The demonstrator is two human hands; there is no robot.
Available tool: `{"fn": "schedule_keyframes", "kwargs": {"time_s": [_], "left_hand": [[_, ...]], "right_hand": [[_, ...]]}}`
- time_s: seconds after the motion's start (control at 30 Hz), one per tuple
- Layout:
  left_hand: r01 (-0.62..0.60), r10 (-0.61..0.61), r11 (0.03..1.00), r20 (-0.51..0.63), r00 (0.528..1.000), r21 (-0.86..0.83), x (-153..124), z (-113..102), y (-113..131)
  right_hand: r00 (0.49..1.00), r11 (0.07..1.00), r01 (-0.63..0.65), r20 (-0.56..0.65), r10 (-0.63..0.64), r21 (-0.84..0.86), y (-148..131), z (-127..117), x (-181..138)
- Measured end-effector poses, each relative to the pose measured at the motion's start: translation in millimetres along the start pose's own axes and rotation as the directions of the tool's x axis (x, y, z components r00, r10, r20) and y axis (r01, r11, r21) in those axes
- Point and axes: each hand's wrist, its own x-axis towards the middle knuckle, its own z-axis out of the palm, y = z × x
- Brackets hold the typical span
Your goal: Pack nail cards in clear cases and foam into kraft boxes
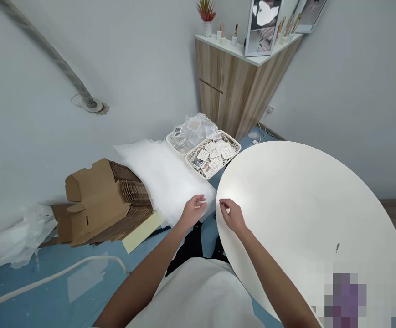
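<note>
My left hand (pixel 195 208) hovers over the edge of a stack of white foam sheets (pixel 173 175). Its fingers are slightly bent and spread, with nothing visible in them. Near the left rim of a round white table (pixel 307 196), my right hand (pixel 231 214) is held with curled fingers and a gap before the thumb. It holds nothing that I can see. The two hands are apart, palms turned toward each other. Beyond them stand a white basket of printed cards (pixel 188 160) and another basket of clear plastic cases (pixel 169 138).
Flattened cardboard boxes (pixel 98 200) are stacked at left, beside a yellow sheet (pixel 142 231). A white hose (pixel 81 261) crosses the blue floor (pixel 47 291). A wooden cabinet (pixel 228 82) fills the corner, with frames and a potted plant (pixel 206 16) on it. A blurred patch hides the lower right.
</note>
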Motion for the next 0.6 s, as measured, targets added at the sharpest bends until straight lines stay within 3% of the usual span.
{"fn": "schedule_keyframes", "kwargs": {"time_s": [0.2,0.33,0.47,0.6], "left_hand": [[0.171,-0.171,0.920,0.030,0.985,-0.352,104,-8,35],[0.352,-0.346,0.816,0.102,0.933,-0.458,158,-7,47],[0.497,-0.486,0.746,0.149,0.861,-0.443,193,-9,49],[0.559,-0.510,0.708,0.235,0.828,-0.432,210,-10,46]], "right_hand": [[0.999,0.986,-0.007,-0.034,0.001,-0.167,-5,21,100],[0.997,0.957,-0.031,0.058,0.049,-0.288,5,44,163],[0.968,0.914,-0.102,0.172,0.182,-0.393,19,64,200],[0.936,0.840,-0.184,0.169,0.308,-0.510,29,73,212]]}}
